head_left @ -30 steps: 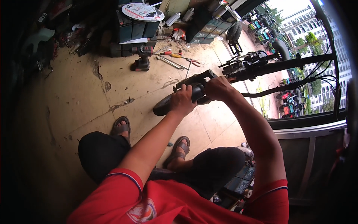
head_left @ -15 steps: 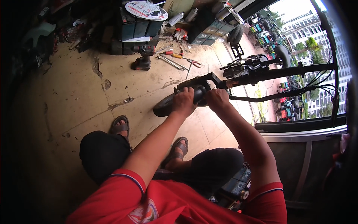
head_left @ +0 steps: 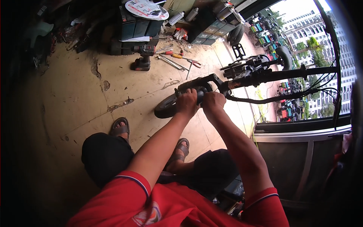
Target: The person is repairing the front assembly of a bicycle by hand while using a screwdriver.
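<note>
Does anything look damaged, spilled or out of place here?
Yes, the tiled floor left of the black wheel is damaged: dark, ragged gouges break its pale surface. Beyond, red-handled pliers lie loose near a power drill, untidy but perhaps ordinary for a workshop.

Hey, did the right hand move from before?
Yes. Judged against the power drill, the right hand has moved down the picture and slightly left, closer to the left hand.
</note>
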### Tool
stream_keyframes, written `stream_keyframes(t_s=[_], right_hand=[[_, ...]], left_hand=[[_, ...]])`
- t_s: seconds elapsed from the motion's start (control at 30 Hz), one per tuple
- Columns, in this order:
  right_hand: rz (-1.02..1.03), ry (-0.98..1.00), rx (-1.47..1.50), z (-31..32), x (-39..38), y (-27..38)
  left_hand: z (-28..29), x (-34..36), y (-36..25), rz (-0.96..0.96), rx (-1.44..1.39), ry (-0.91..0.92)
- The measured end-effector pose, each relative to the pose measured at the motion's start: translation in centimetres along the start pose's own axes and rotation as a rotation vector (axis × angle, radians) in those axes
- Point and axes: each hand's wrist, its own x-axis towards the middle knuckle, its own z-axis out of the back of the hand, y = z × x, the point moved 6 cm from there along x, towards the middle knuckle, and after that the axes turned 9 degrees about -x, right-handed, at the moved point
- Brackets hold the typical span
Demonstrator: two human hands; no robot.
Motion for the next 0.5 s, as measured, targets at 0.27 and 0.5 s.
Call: stream_keyframes(t_s=[0.27, 0.5], right_hand=[[0.062, -0.186, 0.227, -0.4, -0.8, -1.5], [0.392, -0.234, 0.205, -0.2, 0.1, -4.1]], left_hand=[[1.2, 0.3, -0.4, 0.091, 0.022, 0.089], [1.4, -0.4, 0.2, 0.079, 0.004, 0.139]])
